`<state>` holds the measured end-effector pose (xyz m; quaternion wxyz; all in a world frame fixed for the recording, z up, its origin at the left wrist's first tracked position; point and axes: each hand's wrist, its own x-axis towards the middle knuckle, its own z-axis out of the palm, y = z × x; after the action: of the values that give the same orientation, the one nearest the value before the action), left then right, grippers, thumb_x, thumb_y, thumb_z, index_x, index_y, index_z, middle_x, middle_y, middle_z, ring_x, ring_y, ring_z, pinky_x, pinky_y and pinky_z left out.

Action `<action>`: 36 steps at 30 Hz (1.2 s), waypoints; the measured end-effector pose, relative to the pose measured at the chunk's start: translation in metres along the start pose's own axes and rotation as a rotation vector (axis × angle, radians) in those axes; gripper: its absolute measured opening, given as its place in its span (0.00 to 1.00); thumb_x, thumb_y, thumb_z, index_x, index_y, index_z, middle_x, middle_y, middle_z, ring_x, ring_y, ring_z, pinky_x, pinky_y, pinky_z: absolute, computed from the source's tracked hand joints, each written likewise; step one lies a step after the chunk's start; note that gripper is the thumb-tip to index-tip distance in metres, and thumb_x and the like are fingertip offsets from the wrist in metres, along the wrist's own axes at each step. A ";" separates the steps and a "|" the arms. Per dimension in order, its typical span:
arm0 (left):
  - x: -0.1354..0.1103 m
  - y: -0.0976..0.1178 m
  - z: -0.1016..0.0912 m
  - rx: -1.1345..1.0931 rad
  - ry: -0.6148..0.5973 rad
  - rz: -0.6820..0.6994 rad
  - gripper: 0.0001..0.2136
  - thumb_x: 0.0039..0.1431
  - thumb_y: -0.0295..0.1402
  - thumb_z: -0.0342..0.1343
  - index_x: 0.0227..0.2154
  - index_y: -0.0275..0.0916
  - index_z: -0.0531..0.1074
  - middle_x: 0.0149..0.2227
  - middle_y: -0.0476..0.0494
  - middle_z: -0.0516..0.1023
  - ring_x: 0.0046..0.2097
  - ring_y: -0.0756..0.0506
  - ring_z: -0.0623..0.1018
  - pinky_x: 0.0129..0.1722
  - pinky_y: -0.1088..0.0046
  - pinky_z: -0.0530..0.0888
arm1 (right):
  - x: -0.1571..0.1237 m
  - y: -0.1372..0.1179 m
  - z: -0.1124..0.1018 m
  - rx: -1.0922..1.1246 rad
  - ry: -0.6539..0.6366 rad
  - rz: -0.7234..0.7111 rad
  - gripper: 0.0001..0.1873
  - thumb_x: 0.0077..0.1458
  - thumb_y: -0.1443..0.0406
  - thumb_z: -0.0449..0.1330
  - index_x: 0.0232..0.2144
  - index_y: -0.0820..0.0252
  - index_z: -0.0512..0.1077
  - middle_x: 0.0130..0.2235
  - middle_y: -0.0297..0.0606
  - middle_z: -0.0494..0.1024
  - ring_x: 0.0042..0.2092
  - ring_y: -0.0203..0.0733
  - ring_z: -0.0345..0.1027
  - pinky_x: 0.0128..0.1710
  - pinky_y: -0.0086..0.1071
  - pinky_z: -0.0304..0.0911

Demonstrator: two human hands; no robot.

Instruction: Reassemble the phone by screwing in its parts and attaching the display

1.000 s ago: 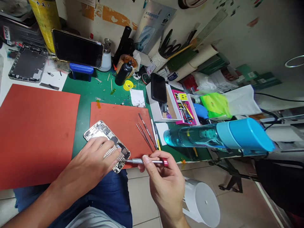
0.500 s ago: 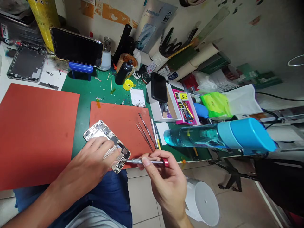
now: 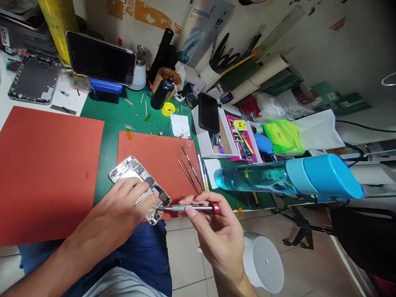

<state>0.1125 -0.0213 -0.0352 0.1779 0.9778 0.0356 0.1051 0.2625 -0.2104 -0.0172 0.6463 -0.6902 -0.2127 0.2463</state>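
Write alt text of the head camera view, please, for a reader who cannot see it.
A person's right hand holds a screwdriver-like tool, its tip at one end of an opened phone, on which the left hand rests. An orange mat shows behind; a blue bottle is at right, and a second phone sits on a blue stand.

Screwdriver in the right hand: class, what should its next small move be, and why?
Probably a slight twist of the screwdriver by the right hand: the tip sits at one end of the opened phone, and the left hand lies across that phone, seemingly steadying it.
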 end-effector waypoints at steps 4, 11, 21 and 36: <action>0.001 0.000 -0.001 -0.003 -0.010 -0.001 0.20 0.69 0.19 0.57 0.60 0.42 0.74 0.53 0.39 0.77 0.53 0.38 0.75 0.51 0.59 0.74 | 0.001 -0.001 0.001 -0.048 0.016 -0.023 0.10 0.63 0.64 0.73 0.43 0.53 0.76 0.39 0.37 0.87 0.38 0.39 0.84 0.39 0.29 0.81; 0.002 0.000 0.002 -0.002 -0.002 -0.007 0.15 0.73 0.28 0.60 0.59 0.43 0.75 0.52 0.39 0.78 0.54 0.37 0.75 0.51 0.58 0.75 | 0.001 -0.007 0.000 -0.099 0.006 -0.076 0.08 0.64 0.65 0.72 0.43 0.53 0.76 0.38 0.34 0.86 0.35 0.37 0.83 0.38 0.28 0.81; 0.004 0.001 0.001 -0.007 0.008 -0.008 0.15 0.71 0.25 0.61 0.57 0.43 0.75 0.51 0.40 0.78 0.53 0.38 0.76 0.50 0.59 0.74 | 0.001 -0.013 -0.014 -0.629 -0.070 -0.614 0.23 0.59 0.77 0.70 0.53 0.55 0.75 0.43 0.38 0.85 0.43 0.43 0.85 0.44 0.36 0.83; 0.003 -0.001 0.005 -0.011 0.036 0.011 0.17 0.70 0.24 0.60 0.58 0.43 0.74 0.51 0.40 0.78 0.54 0.37 0.76 0.51 0.58 0.74 | 0.004 -0.012 -0.013 -0.669 -0.056 -0.621 0.20 0.61 0.75 0.69 0.52 0.54 0.74 0.41 0.38 0.85 0.41 0.44 0.85 0.39 0.36 0.83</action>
<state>0.1167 -0.0219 -0.0394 0.1819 0.9749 0.0331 0.1238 0.2738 -0.2170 -0.0052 0.4249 -0.7577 -0.4947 -0.0229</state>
